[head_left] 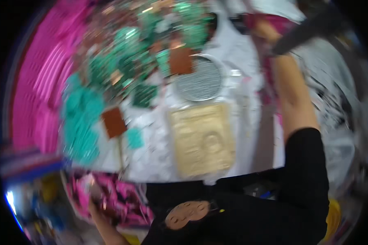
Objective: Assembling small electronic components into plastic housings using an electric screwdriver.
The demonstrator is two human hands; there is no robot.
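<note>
Black-sleeved right hand (267, 30) is stretched above-right of cream packet (202, 141), beside magenta material (281, 23); grip blurred, cannot be told | left hand (93, 197) is seen at pink heap (111, 190), below-left of packet; grip likewise untold | reaching seemingly in hand; sure hold called for | green pieces (129, 36) are strewn above-left of packet

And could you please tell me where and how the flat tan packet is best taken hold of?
Probably take the packet by its right long edge, coming from the right: it lies flat, longer than wide, white tabletop shows along that side, and the round grey disc crowds its far end.
</note>
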